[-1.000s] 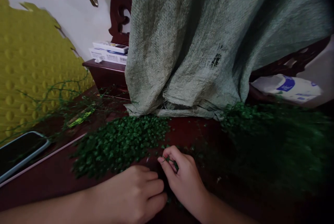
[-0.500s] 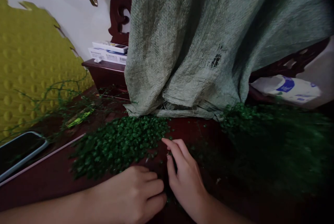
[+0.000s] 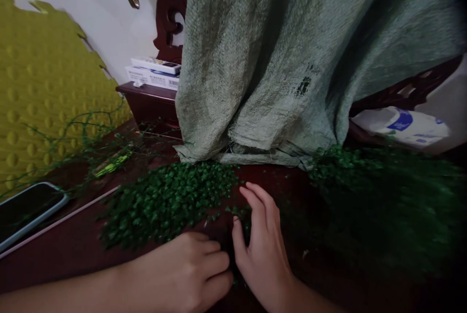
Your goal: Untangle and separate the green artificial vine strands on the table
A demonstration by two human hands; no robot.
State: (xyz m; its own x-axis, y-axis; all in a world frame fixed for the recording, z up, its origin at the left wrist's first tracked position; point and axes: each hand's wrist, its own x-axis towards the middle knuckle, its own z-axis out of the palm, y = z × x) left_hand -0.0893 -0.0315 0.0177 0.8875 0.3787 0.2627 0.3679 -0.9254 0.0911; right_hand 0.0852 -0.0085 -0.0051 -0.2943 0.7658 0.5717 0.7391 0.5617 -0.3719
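Observation:
On the dark red table lies a heap of small green buds or berries [image 3: 171, 201], just beyond my hands. My left hand [image 3: 197, 269] is closed, its fingers curled down; whatever they may hold is hidden beneath them. Close by on its right is my right hand [image 3: 260, 240], open, thumb and fingers apart. Several loose green pieces [image 3: 237, 210] lie between its thumb and forefinger and near the heap's edge. A larger, dark mass of green sprigs [image 3: 390, 206] spreads to the right of my right hand.
A grey-green woven sack [image 3: 270, 69] hangs behind the heap. At left are a phone [image 3: 29, 215], a thin pink rod [image 3: 62, 223], a yellow-green tool [image 3: 113, 164] and bare stems [image 3: 83, 133]. White boxes [image 3: 153, 74] sit on a small drawer unit; a tissue pack [image 3: 404, 125] lies right.
My right hand's fingers have spread away from its thumb and shifted to the right, off the heap's edge. My left hand has stayed in place.

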